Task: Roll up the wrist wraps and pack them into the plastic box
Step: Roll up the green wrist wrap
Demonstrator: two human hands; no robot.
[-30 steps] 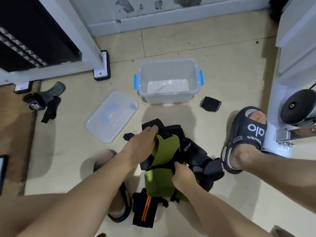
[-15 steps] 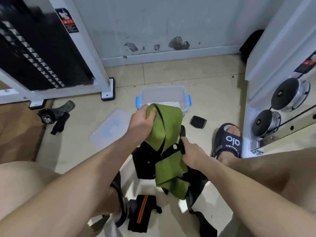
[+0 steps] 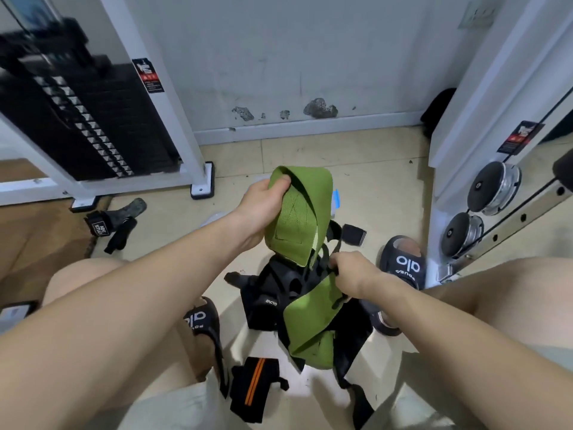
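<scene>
Right hand [image 3: 350, 274] pinches black straps in the pile; left hand [image 3: 263, 206] grips the green wrap [image 3: 299, 212], lifted above it. Risk: green band is tangled with black wraps [image 3: 273, 293], so pulling may drag all. Plastic box [image 3: 336, 198] mostly hidden behind. Tiled floor [image 3: 372, 187], gym machine frames, scuffed wall.

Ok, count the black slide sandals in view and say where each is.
2. One black slide sandal is on the foot under the left forearm; the other black slide sandal is on the foot beside the white machine frame at right. None appears hidden.
</scene>
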